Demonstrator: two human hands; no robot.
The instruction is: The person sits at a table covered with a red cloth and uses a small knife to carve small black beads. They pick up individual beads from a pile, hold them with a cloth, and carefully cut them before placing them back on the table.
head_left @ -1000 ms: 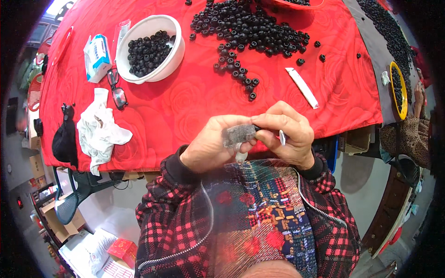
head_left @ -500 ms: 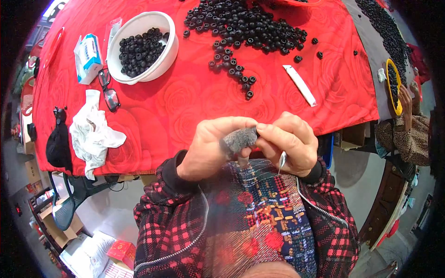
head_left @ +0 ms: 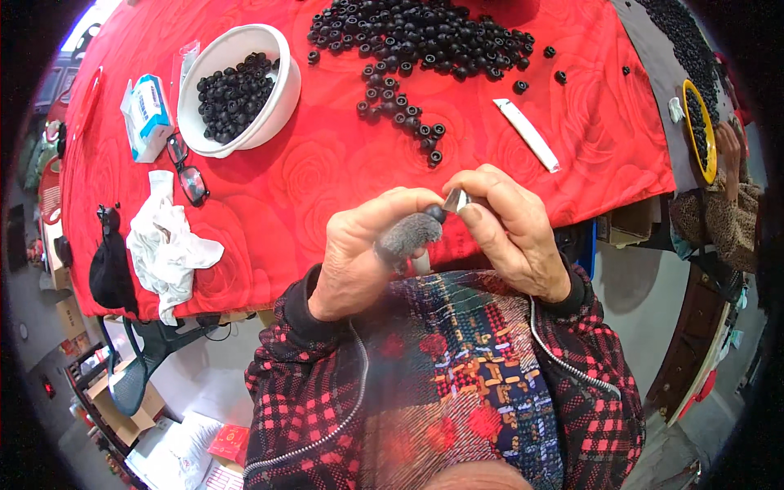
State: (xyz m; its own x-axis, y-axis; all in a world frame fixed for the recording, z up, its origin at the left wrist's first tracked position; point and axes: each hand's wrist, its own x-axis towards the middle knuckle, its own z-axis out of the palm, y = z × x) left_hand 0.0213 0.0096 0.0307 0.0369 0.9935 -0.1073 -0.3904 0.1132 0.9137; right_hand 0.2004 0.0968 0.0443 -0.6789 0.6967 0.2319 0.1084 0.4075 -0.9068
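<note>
My left hand (head_left: 347,245) pinches a small round black part (head_left: 436,213) at its fingertips. A fuzzy grey finger cover (head_left: 408,237) sits on that hand, apparently over the thumb. Close by on the right, my right hand (head_left: 523,237) grips a short, shiny metal blade (head_left: 456,201) between thumb and fingers. The blade's tip lies just beside the black part; whether they touch I cannot tell. Both hands are above the near edge of the red tablecloth (head_left: 318,171), in front of my body.
A loose heap of black parts (head_left: 425,37) spreads over the far side. To the left stand a white bowl (head_left: 282,102) of similar parts, a tissue pack (head_left: 149,114), glasses (head_left: 193,184) and a white cloth (head_left: 167,245). A white strip (head_left: 527,135) lies right. Another person's hand (head_left: 729,147) is near a yellow basket (head_left: 709,167).
My right hand has drawn away from the left, and the blade now points from its fingertips instead of hanging below the hand. The round black part shows more clearly.
</note>
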